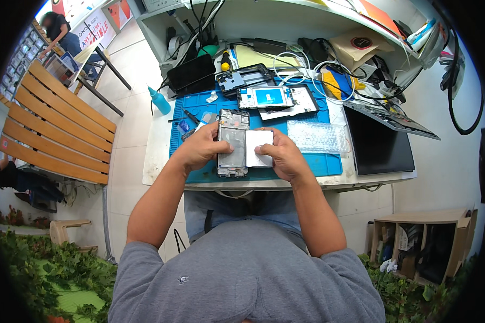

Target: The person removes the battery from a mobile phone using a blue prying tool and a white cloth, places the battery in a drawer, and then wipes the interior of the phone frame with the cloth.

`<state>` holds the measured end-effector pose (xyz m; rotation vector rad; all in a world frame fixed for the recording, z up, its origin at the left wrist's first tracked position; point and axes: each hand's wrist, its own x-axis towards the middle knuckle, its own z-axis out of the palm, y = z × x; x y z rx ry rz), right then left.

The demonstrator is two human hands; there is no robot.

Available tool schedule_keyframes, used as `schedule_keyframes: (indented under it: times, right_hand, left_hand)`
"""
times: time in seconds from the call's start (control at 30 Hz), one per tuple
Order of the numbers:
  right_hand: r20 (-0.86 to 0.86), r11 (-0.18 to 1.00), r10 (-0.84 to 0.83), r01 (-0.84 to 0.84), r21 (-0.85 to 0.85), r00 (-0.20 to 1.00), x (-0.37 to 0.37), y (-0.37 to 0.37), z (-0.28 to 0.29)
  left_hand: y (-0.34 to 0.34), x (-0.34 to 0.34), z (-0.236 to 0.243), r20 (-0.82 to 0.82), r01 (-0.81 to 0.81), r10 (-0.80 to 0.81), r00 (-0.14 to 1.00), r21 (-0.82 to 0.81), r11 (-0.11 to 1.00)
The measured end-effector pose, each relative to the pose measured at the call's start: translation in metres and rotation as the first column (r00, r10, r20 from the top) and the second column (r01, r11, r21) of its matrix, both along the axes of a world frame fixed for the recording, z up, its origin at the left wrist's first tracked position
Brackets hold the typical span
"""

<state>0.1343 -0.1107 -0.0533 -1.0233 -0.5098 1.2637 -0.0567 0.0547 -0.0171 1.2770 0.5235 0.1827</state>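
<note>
My left hand [200, 147] is closed around the left side of an opened smartphone frame [233, 163]. Its thumb lies over the frame's grey, empty-looking battery bay, and small circuit parts show at both ends. In my right hand [289, 156] is a flat silver-white phone battery [255, 139], gripped with the thumb on top and the fingers underneath. The battery is right beside the frame's right edge; whether they touch I cannot tell. Both are held above the blue work mat [323, 167].
Behind my hands lie a phone part with a blue panel [267, 97], a black phone frame [244, 78] and bubble wrap [317, 137]. A blue bottle [159, 100] stands left, a black laptop [380, 141] right. Tangled cables [307, 67] fill the back. Another person [56, 29] is far left.
</note>
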Motion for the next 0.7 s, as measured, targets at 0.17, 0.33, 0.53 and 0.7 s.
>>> schedule_keyframes:
  times: [0.17,0.33,0.53,0.7]
  right_hand:
    - [-0.05,1.0,-0.01,0.009,-0.011,0.999,0.003,-0.001,0.004]
    - [-0.133,0.998,-0.001,-0.007,-0.065,0.991,0.007,-0.008,0.015]
    - [-0.15,0.999,0.05,-0.051,-0.007,0.987,0.016,-0.011,-0.001]
    - [-0.234,0.998,-0.048,0.056,0.025,0.971,0.006,-0.008,-0.009]
  left_hand:
    - [-0.004,0.003,0.0,0.031,-0.033,0.032,0.999,0.031,0.999]
    - [-0.005,0.001,0.001,0.037,-0.086,0.086,0.996,0.011,0.996]
    - [-0.002,0.0,-0.005,0.094,-0.098,0.101,0.99,-0.03,0.995]
    - [-0.019,0.008,-0.003,0.083,-0.225,0.223,0.971,0.015,0.974]
